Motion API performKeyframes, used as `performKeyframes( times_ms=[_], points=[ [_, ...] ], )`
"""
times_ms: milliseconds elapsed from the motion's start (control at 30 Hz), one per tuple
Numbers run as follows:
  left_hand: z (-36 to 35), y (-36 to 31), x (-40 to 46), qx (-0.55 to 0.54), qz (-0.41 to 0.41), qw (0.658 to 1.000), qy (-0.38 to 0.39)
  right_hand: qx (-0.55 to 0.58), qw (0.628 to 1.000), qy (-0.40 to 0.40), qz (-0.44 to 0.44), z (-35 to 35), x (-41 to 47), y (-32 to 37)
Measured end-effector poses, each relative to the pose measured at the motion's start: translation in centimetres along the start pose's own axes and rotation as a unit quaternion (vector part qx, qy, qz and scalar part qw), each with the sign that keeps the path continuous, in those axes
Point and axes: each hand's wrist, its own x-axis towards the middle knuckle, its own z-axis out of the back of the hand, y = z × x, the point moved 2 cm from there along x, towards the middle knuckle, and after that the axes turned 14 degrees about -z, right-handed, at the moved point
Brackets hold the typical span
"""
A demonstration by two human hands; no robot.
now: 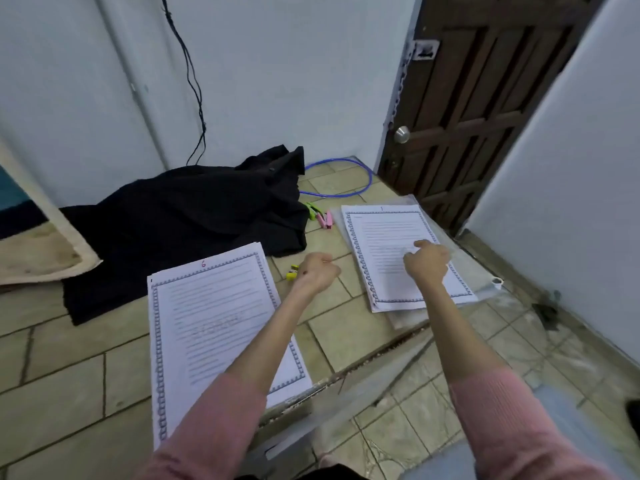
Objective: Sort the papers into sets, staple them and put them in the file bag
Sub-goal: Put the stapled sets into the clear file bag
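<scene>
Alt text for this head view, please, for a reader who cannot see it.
On a tiled floor, a person's right hand rests on a paper stack marked 1 lying on a clear file bag, while the left hand hangs curled between it and a stack marked 6. Small staplers and a black garment lie beyond.
</scene>
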Motion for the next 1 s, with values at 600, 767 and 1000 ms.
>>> performKeyframes(
  times_ms=[600,767,1000],
  points=[
    [-4.7,-0.7,3.6,-0.02,0.005,1.0,0.01,0.056,0.985,0.128,-0.103,0.1,6.5,-3.9],
    [-2.3,-1.5,1.6,-0.128,-0.06,0.987,0.076,0.211,0.958,0.178,-0.084,1.2,4.4,-3.0],
    [8.3,2.8,-2.9,-0.158,-0.084,0.981,-0.068,0.271,0.903,0.322,0.087,-1.5,-5.4,2.1]
  ],
)
